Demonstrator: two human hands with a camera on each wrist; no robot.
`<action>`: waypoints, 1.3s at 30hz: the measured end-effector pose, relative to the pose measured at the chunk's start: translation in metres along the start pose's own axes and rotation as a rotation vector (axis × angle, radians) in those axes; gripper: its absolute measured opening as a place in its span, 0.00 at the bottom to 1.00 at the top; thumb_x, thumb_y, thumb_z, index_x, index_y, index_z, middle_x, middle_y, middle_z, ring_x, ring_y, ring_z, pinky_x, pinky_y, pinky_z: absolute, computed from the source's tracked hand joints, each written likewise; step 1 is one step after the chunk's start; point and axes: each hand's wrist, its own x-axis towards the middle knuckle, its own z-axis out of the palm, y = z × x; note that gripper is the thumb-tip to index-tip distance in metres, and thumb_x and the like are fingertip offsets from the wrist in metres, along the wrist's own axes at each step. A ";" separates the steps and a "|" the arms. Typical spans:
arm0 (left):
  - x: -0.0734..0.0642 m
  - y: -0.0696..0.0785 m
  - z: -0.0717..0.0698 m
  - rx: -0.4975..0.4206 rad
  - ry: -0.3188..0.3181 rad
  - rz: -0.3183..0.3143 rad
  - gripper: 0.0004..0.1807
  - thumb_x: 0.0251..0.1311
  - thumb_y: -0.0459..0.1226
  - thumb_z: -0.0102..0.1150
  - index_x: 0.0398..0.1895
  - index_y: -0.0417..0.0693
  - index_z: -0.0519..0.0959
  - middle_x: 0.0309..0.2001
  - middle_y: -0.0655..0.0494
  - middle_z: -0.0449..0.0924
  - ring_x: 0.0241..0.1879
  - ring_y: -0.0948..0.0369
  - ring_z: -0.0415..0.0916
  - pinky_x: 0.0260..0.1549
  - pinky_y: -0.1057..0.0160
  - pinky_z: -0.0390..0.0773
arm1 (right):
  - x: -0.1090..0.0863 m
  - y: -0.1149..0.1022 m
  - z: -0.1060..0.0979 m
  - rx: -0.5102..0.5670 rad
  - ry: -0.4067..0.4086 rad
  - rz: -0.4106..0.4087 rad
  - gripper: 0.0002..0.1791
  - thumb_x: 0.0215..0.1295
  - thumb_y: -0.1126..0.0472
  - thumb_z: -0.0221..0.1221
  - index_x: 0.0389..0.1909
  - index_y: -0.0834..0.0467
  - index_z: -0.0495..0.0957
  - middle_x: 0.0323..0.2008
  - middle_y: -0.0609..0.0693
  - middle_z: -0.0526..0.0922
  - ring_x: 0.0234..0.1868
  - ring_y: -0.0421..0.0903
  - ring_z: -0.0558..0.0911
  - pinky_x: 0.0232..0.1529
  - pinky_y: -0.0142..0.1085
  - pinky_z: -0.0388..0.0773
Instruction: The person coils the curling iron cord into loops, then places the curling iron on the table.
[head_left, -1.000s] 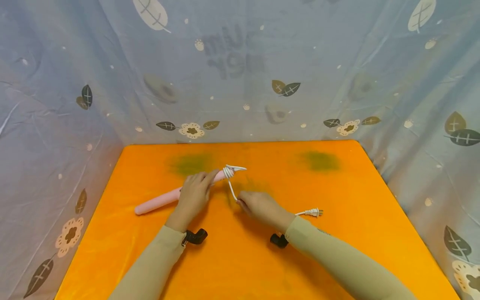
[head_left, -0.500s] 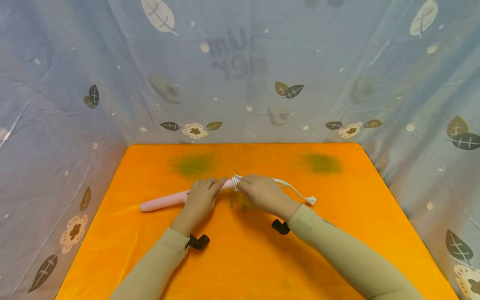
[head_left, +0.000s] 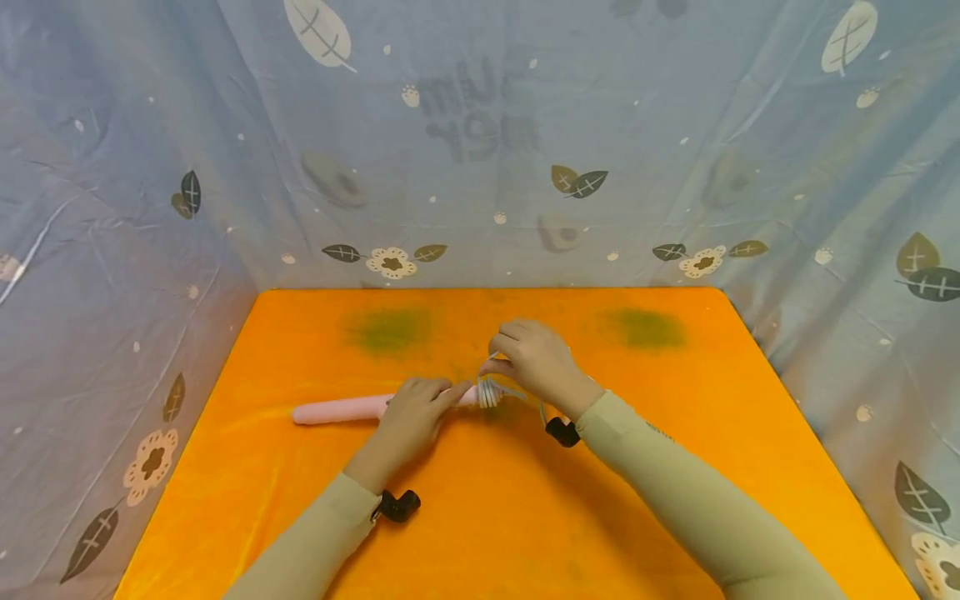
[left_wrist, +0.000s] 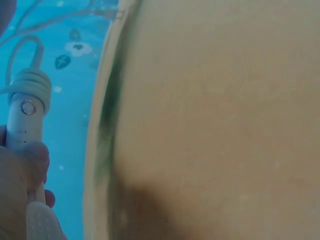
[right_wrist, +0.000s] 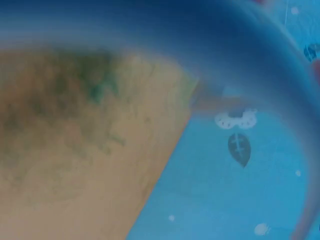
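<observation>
The left grip (head_left: 411,421) curls round the pink wand (head_left: 341,410) over the orange counter (head_left: 465,533), the wand's corded end nearer than half a second ago; just beyond, the right grip (head_left: 536,358), shifted farther off, pinches the white cord (head_left: 490,393).

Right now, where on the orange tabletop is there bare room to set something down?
Bare patches on the orange tabletop: between the left sleeve and right sleeve at the near side, and between right sleeve and right curtain. The centre is crowded: the left grip holds the pink wand, and the right grip pinches the white cord wound round its end.
</observation>
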 end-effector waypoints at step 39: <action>0.018 -0.010 -0.054 -0.157 0.551 -0.181 0.30 0.55 0.29 0.66 0.63 0.46 0.75 0.47 0.44 0.78 0.45 0.47 0.75 0.47 0.46 0.68 | -0.044 0.015 0.037 0.537 -0.397 0.713 0.19 0.74 0.47 0.48 0.47 0.51 0.85 0.42 0.43 0.84 0.30 0.42 0.74 0.34 0.40 0.70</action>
